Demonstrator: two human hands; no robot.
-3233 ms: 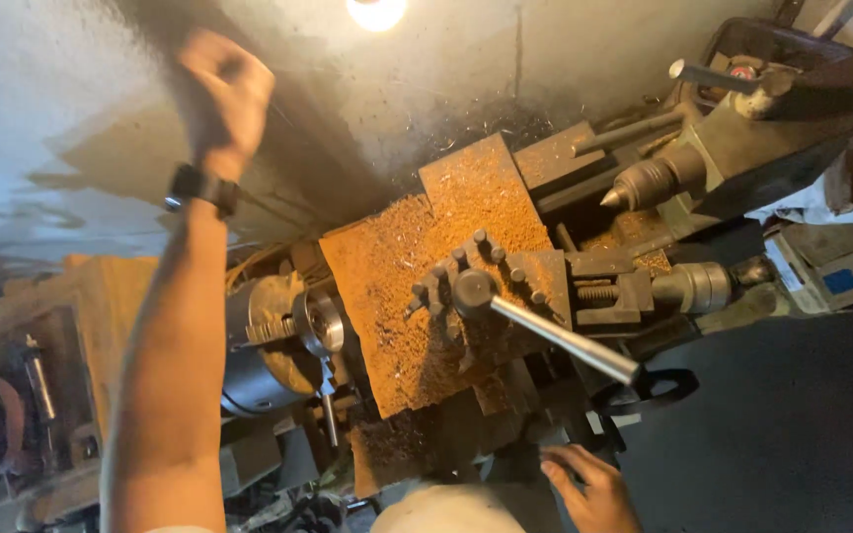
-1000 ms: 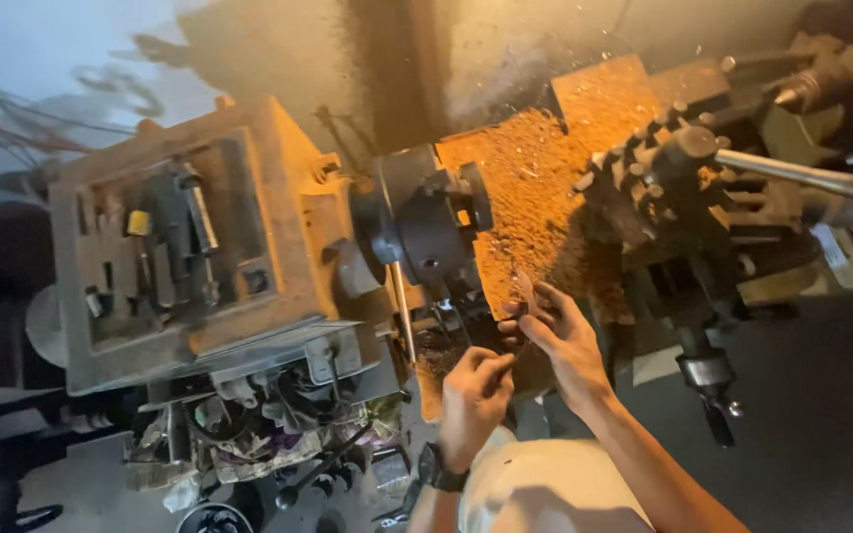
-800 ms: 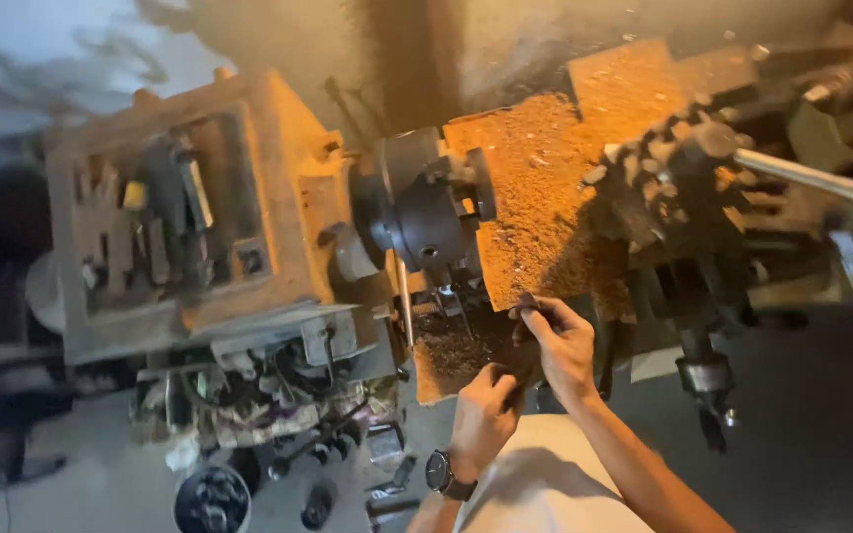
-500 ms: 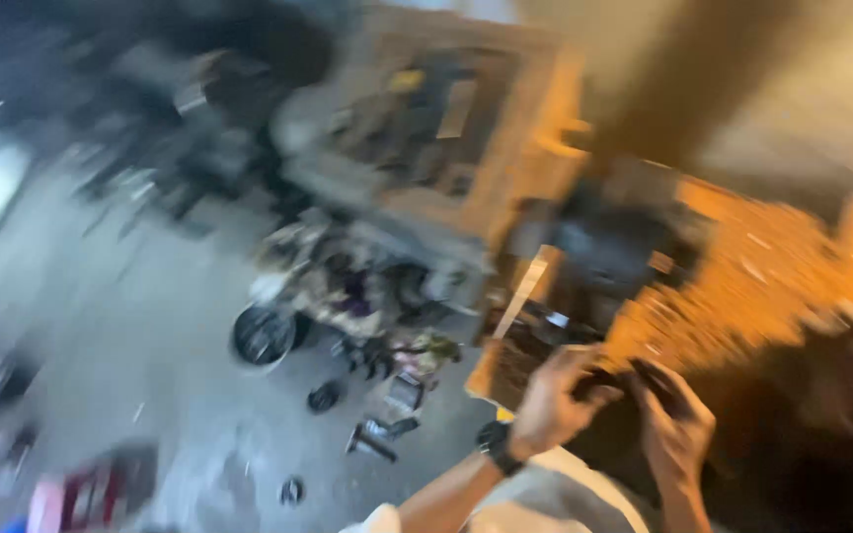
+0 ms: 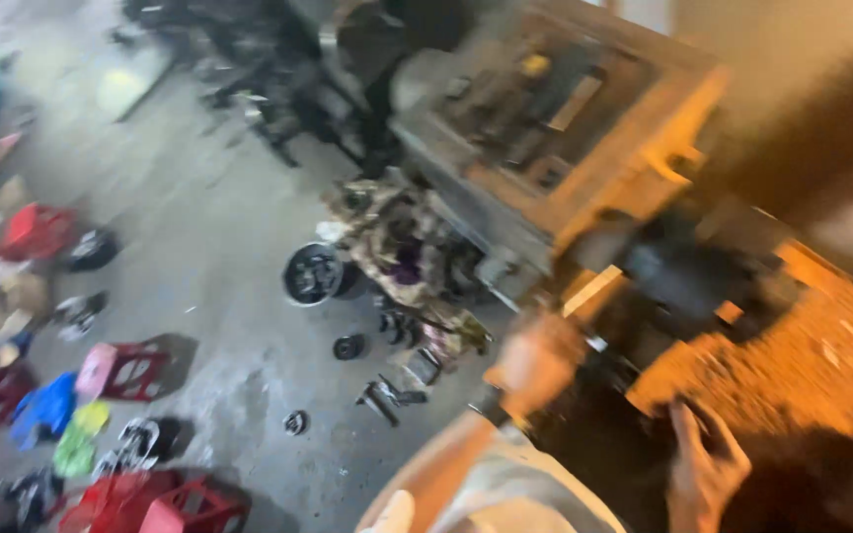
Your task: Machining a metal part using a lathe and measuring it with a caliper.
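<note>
The view is heavily blurred. The left hand [image 5: 537,361], with a dark watch [image 5: 491,405] on its wrist, is raised in front of the dark round chuck [image 5: 688,281] of a tan metal lathe [image 5: 584,148]; blur hides the fingers, so I cannot tell whether they are clenched, loose or holding anything. The right hand [image 5: 705,464] is lower and to the right, at the edge of the rust-orange chip-covered lathe bed [image 5: 802,365], fingers spread upward and seemingly empty, though blur leaves this uncertain. Between the hands lies a dark recess below the chuck. On the grey concrete floor [image 5: 209,257] to the left sit a round black metal part [image 5: 313,273] beside a heap of dirty rags and small parts [image 5: 402,262], with small dark rings scattered nearby. Farther left stand red plastic stools [image 5: 130,367] and bright blue and green cloths [image 5: 56,424].
</note>
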